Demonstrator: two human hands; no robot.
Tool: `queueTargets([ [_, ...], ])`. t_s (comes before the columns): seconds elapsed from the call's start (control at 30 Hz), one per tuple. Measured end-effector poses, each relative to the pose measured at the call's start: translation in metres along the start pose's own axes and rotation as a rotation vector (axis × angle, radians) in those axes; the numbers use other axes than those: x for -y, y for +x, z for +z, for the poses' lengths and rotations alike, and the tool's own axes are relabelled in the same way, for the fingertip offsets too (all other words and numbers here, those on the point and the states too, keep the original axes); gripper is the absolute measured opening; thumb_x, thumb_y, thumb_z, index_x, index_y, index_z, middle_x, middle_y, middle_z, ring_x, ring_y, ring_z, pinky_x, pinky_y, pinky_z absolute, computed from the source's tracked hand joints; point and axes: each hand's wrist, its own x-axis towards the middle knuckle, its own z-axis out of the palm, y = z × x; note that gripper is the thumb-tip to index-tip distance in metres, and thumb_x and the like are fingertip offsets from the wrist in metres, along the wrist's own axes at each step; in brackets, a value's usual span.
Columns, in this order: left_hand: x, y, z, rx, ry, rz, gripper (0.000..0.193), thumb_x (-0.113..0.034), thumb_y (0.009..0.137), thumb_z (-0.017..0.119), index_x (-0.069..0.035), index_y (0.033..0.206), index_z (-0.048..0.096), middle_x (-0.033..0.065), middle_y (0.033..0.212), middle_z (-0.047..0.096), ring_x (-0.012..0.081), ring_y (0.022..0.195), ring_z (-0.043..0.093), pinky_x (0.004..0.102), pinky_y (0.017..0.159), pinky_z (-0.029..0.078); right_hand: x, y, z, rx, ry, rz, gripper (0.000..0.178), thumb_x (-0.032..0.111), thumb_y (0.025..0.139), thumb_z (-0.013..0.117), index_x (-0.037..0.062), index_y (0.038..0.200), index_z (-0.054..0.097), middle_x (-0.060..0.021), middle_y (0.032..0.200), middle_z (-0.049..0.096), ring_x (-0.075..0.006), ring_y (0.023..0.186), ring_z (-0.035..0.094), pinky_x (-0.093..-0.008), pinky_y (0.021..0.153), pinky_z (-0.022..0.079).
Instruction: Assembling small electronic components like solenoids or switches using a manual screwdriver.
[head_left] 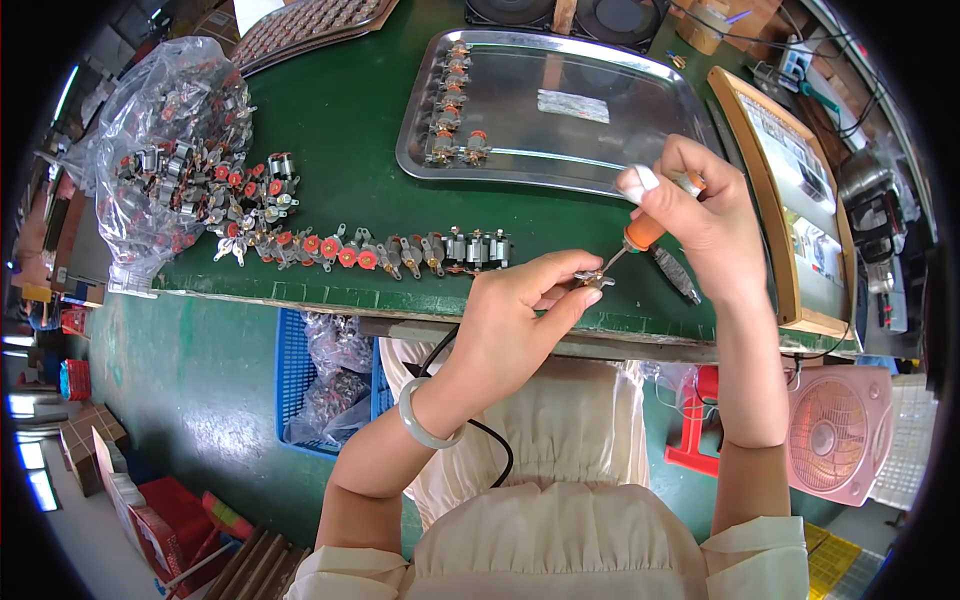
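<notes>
My left hand (515, 305) pinches a small metal motor part (592, 281) between thumb and fingertips, just above the tabletop's (350, 150) near edge. My right hand (705, 215) is closed around an orange-handled soldering iron (640, 232), its thin tip touching the part. A row of little cylindrical motors (400, 250) with red caps lies along the green felt-like tabletop, leading to a crinkled clear plastic bag (170, 150) of more at the left edge. A shiny steel tray (560, 105) sits toward the far edge, holding a few motors. Below, a blue crate (295, 380) rests on the green floor.
</notes>
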Motion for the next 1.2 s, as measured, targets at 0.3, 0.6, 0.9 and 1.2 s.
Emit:
queueTargets([
  [0.3, -0.003, 0.001, -0.004, 0.021, -0.293, -0.047, 0.028, -0.006, 0.087, 0.057, 0.004, 0.113, 0.054, 0.0085, 0.102, 0.06, 0.0141, 0.091, 0.06, 0.028, 0.084, 0.05, -0.012, -0.03, 0.016, -0.258, 0.614, -0.132, 0.023, 0.018, 0.083, 0.064, 0.0046, 0.09, 0.046, -0.009, 0.078, 0.06, -0.0118, 0.057, 0.054, -0.0275, 0.054, 0.051],
  [0.6, -0.016, 0.012, -0.008, 0.039, -0.565, -0.235, 0.03, -0.015, 0.095, 0.043, 0.004, 0.117, 0.05, 0.0151, 0.097, 0.062, 0.0267, 0.083, 0.066, 0.0314, 0.071, 0.057, -0.026, -0.062, 0.038, -0.14, 0.757, 0.255, 0.023, 0.011, 0.084, 0.062, -0.0007, 0.101, 0.053, 0.0013, 0.062, 0.049, -0.0036, 0.049, 0.04, -0.021, 0.04, 0.033],
  [0.9, -0.02, 0.011, -0.003, 0.081, -0.58, -0.288, 0.031, -0.015, 0.095, 0.043, 0.006, 0.117, 0.049, 0.0186, 0.103, 0.061, 0.0272, 0.083, 0.066, 0.0318, 0.071, 0.057, -0.034, -0.056, 0.046, -0.27, 0.852, 0.026, 0.015, 0.006, 0.085, 0.059, -0.0011, 0.098, 0.058, -0.0035, 0.075, 0.056, -0.0046, 0.05, 0.042, -0.0219, 0.04, 0.035],
  [1.2, -0.02, 0.01, -0.004, 0.114, -0.647, -0.301, 0.034, -0.016, 0.094, 0.047, 0.005, 0.121, 0.048, 0.0199, 0.107, 0.06, 0.0289, 0.088, 0.065, 0.0328, 0.075, 0.056, -0.039, -0.06, 0.044, -0.315, 0.847, 0.02, 0.015, 0.005, 0.084, 0.06, -0.0013, 0.097, 0.058, -0.0044, 0.075, 0.058, -0.0051, 0.051, 0.043, -0.0224, 0.041, 0.038],
])
